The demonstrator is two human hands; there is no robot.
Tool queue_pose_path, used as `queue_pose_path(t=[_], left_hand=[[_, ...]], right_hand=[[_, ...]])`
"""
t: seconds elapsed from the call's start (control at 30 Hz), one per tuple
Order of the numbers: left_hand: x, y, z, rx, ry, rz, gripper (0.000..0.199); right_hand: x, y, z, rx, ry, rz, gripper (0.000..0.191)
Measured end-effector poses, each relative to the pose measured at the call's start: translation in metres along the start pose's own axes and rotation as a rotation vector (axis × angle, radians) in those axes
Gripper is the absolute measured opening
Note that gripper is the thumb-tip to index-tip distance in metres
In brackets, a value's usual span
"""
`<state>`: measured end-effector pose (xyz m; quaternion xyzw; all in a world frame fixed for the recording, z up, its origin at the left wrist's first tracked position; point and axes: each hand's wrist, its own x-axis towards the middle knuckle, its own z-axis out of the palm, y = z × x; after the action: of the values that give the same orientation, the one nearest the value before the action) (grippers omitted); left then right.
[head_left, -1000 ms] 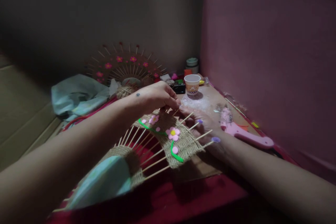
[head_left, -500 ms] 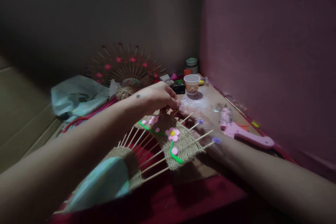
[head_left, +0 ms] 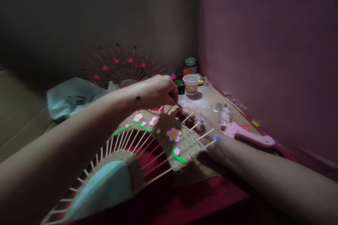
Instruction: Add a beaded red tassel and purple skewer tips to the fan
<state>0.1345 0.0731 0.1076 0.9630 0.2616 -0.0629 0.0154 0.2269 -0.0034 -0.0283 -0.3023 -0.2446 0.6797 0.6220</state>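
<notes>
A woven twine fan (head_left: 158, 123) on thin wooden sticks stands tilted before me, trimmed with pink clay flowers (head_left: 173, 134) and green clay stems. Purple clay bits (head_left: 217, 139) cap two of its stick ends at the right. Above the fan's upper edge, my left hand (head_left: 163, 89) pinches a thin purple strip of clay (head_left: 179, 105), whose lower end is close to a stick tip and my right fingers. My right hand (head_left: 203, 126) is behind the right-hand sticks and grips the fan there; the sticks and weave partly hide its fingers.
A paper cup (head_left: 191, 85) stands on the board at the back. To the right lies a pink glue gun (head_left: 248, 135) near the pink wall. A finished flowered fan (head_left: 121, 63) leans at the back, with a pale plastic bag (head_left: 71, 95) in front.
My left hand has risen slightly and drawn back from the stick tips, with the purple strip now visible below it. My right hand stays nearly still, and more of the fan's left side shows.
</notes>
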Motion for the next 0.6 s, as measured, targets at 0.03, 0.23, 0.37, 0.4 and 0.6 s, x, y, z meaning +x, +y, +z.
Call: queue_pose_path(t=[0.03, 0.23, 0.37, 0.4, 0.6], left_hand=[[0.0, 0.004, -0.001, 0.05, 0.016, 0.017, 0.016], [0.008, 0.029, -0.003, 0.367, -0.059, 0.323, 0.013], [0.027, 0.035, -0.002, 0.347, -0.214, 0.316, 0.011], [0.032, 0.034, -0.001, 0.31, -0.23, 0.301, 0.012], [0.051, 0.009, 0.007, -0.16, -0.339, 0.106, 0.007]], right_hand=[[-0.002, 0.0, 0.001, 0.048, 0.016, 0.023, 0.012], [-0.01, 0.001, 0.0, 0.162, 0.055, 0.13, 0.014], [-0.012, 0.0, -0.001, 0.177, 0.035, 0.189, 0.019], [-0.013, 0.0, 0.0, 0.18, 0.03, 0.192, 0.02], [-0.011, -0.006, 0.004, 0.122, 0.051, 0.099, 0.008]])
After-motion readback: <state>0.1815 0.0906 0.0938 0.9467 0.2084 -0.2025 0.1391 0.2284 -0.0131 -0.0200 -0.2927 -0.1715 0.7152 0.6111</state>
